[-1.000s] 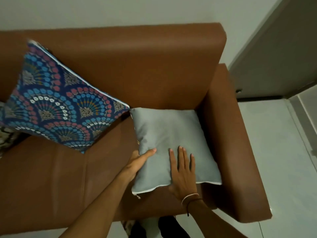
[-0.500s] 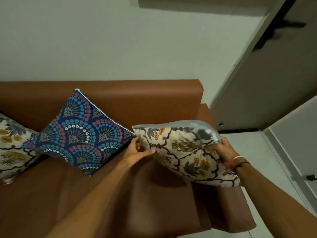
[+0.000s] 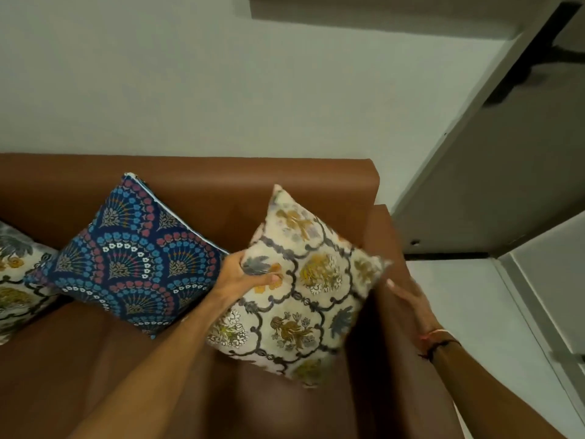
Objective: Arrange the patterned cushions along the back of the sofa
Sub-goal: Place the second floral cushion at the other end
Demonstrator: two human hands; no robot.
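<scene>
A cream floral cushion (image 3: 311,289) stands on one corner against the back of the brown sofa (image 3: 202,188), at its right end. My left hand (image 3: 245,277) grips the cushion's left corner. My right hand (image 3: 411,304) is open beside the cushion's right corner, just off the fabric, over the armrest. A blue fan-patterned cushion (image 3: 133,261) leans diamond-wise on the backrest to the left. Another cream floral cushion (image 3: 15,280) shows partly at the far left edge.
The sofa's right armrest (image 3: 384,236) runs beside the floral cushion. A pale wall (image 3: 221,90) rises behind the sofa. A grey door (image 3: 493,185) and light floor (image 3: 468,312) lie to the right. The brown seat (image 3: 79,359) spreads below the cushions.
The cushion was lifted off the seat, turned pattern side out and stood on its corner against the backrest. My right hand has let go of its right corner.
</scene>
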